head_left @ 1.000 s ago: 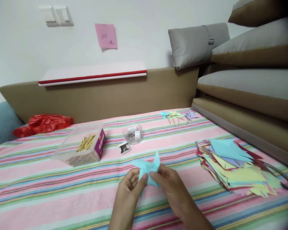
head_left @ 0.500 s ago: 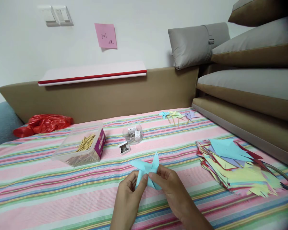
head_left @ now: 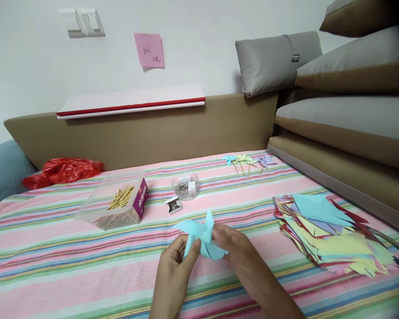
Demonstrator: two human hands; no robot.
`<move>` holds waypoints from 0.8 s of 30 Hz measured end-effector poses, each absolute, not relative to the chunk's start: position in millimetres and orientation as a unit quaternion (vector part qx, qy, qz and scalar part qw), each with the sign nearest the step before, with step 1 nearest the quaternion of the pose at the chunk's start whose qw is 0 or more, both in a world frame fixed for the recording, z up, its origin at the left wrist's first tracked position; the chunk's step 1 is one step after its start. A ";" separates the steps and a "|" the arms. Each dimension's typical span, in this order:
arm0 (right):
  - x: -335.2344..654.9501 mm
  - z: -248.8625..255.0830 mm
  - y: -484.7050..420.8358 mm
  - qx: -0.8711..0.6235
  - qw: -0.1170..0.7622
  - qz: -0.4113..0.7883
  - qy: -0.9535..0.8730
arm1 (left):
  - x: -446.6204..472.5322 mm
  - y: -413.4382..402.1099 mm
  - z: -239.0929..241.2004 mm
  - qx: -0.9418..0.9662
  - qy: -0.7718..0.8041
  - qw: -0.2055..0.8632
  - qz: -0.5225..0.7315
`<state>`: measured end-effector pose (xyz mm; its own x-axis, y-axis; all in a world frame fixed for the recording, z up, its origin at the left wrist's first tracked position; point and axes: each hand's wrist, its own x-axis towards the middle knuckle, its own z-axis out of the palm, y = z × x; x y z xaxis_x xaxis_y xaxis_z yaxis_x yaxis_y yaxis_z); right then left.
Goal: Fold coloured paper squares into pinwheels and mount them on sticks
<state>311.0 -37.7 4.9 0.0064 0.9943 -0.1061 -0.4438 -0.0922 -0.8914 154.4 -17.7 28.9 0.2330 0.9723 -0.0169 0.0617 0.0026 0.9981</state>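
Note:
Both my hands hold a light blue paper pinwheel (head_left: 199,232) just above the striped bedspread (head_left: 69,266). My left hand (head_left: 174,270) pinches its lower left flap between thumb and fingers. My right hand (head_left: 241,259) grips the centre and right side with its fingers curled over the paper. The pinwheel's pointed flaps stick up and to the left.
A clear plastic box of wooden sticks (head_left: 116,204) lies to the left. A small round tub of pins (head_left: 186,186) and a little pin box (head_left: 173,205) sit ahead. Three finished pinwheels (head_left: 248,160) lie further back. A stack of cut coloured paper (head_left: 332,232) lies right. A red plastic bag (head_left: 61,170) sits far left.
The pinwheel has shifted slightly left and turned in my hands. My right hand's fingers have closed further over its centre.

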 end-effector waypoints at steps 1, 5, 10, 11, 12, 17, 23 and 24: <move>315.8 3.3 -37.3 -0.416 0.591 0.611 -0.324 | 150.5 -16.7 30.6 0.562 0.460 0.537 0.429; 332.6 -7.9 -35.9 -0.492 0.605 0.549 -0.301 | 115.9 -7.0 36.1 0.535 0.497 0.492 0.474; 323.9 -8.1 -30.3 -0.592 0.492 0.419 -0.482 | 60.0 7.8 38.5 0.436 0.580 0.387 0.569; 318.5 -5.6 -25.5 -0.594 0.477 0.396 -0.512 | 53.9 9.3 38.4 0.418 0.579 0.374 0.592; 312.7 -2.9 -18.8 -0.593 0.465 0.374 -0.540 | 50.2 10.1 38.2 0.404 0.576 0.365 0.610; 283.0 6.4 40.4 -0.588 0.355 0.212 -0.695 | 52.8 6.9 41.6 0.405 0.575 0.353 0.617; 255.5 12.0 101.7 -0.570 0.151 0.094 -0.802 | 52.9 1.4 47.5 0.390 0.569 0.382 0.615; 251.7 13.1 107.5 -0.569 0.118 0.084 -0.810 | 52.5 0.7 48.1 0.387 0.568 0.387 0.614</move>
<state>251.7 107.5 13.1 -0.3250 0.9408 0.0962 0.9012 0.3389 -0.2702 52.5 0.7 48.1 -0.4003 0.9157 0.0357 -0.0362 -0.0547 0.9978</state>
